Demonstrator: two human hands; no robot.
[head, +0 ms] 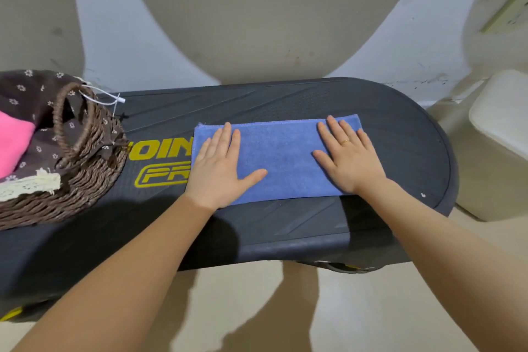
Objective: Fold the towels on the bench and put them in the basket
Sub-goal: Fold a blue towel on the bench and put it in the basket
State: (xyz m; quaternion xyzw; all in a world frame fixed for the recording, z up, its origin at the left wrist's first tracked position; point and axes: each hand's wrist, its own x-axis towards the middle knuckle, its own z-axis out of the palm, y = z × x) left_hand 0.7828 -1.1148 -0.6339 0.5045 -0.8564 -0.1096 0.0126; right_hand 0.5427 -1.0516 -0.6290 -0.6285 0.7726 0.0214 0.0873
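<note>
Both hands flat, fingers spread: left hand, right hand pressing blue towel.

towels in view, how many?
2. A blue towel lies flat on the bench under the left hand and right hand. A pink towel sits in the basket at left; more may be hidden inside.

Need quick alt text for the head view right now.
Both hands, left hand and right hand, press flat on a blue towel lying on the dark bench. At left, a wicker basket holds a pink towel.
</note>
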